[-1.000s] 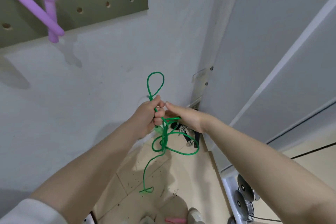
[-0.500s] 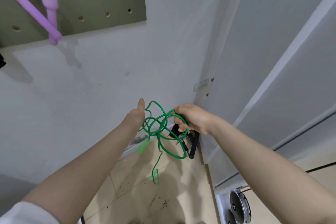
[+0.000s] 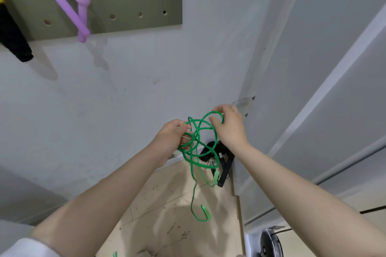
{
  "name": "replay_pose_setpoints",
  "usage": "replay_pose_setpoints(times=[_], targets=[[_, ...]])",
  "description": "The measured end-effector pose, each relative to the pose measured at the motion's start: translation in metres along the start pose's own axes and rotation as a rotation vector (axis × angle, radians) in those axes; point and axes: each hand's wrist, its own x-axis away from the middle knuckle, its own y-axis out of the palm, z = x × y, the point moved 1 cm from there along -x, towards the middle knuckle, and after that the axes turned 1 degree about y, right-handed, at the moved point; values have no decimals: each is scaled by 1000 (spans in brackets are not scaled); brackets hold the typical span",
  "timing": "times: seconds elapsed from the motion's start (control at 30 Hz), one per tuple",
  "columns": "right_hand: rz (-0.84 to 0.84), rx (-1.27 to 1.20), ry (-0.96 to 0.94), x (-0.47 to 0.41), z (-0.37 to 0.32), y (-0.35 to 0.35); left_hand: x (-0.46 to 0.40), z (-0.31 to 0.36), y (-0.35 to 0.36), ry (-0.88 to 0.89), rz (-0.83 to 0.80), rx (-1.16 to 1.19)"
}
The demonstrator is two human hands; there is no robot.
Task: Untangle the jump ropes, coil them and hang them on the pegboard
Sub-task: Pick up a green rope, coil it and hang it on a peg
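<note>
- We are gripping the tangled green jump rope (image 3: 197, 142) with curled fingers: left hand (image 3: 174, 136) at nine o'clock, right hand (image 3: 228, 126) pinching a two-o'clock loop.
- Its handles (image 3: 215, 177) are dangling at six o'clock.

rope (image 3: 196, 137) between hands, pegboard (image 3: 133, 0) above-left — wall-mounted

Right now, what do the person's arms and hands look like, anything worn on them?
Both forearms are bare from the wrist up. The left hand has no glove, and a white sleeve shows at the bottom corner on that arm. The right hand is also ungloved; no sleeve shows on that arm. There may be a thin ring on one of the right fingers, but it is too small to be sure.
</note>
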Motion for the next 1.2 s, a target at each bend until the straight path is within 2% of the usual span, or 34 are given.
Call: replay_pose_setpoints(times=[0.07, 0.13, 0.27, 0.3, 0.33, 0.4, 0.43, 0.47, 0.57, 0.73, 0.87, 0.93, 1.0, 1.1, 1.17, 1.2], targets=[[161, 76, -261, 6, -7, -5, 2, 5, 3, 19, 33, 51], [216, 168, -432, 12, -17, -5, 3, 7, 6, 36, 64, 32], [305, 302, -593, 20, -32, -4, 4, 5, 6, 24, 91, 37], [281, 343, -617, 21, -33, -4, 6, 6, 5, 34, 93, 52], [180, 363, -571, 21, -36, -2, 8, 8, 5, 52, 98, 64], [-119, 262, -320, 18, -42, 4, 14, 13, 3, 107, 111, 78], [-217, 186, -179, 13, -43, 7, 16, 14, 1, 137, 107, 83], [-268, 148, -106, 8, -44, 10, 18, 16, -1, 163, 97, 82], [-370, 113, -74, -1, -51, 14, 20, 20, -9, 210, 113, 74], [-481, -561, 174, -7, -76, 19, 1, 11, -46, 60, 309, 270], [-492, -932, 328, -10, -94, 24, -18, -8, -84, -95, 406, 755], [-417, -1151, 411, -13, -98, 30, -21, -15, -102, -100, 392, 1045], [-273, -1404, 481, -20, -97, 33, -24, -23, -122, -84, 415, 1196], [-147, -1579, 561, -33, -88, 34, -21, -37, -148, -62, 406, 1229], [-157, -1528, 609, -37, -84, 41, -19, -45, -157, -71, 355, 1128], [-189, -1425, 634, -38, -82, 47, -18, -46, -158, -71, 330, 1073]])
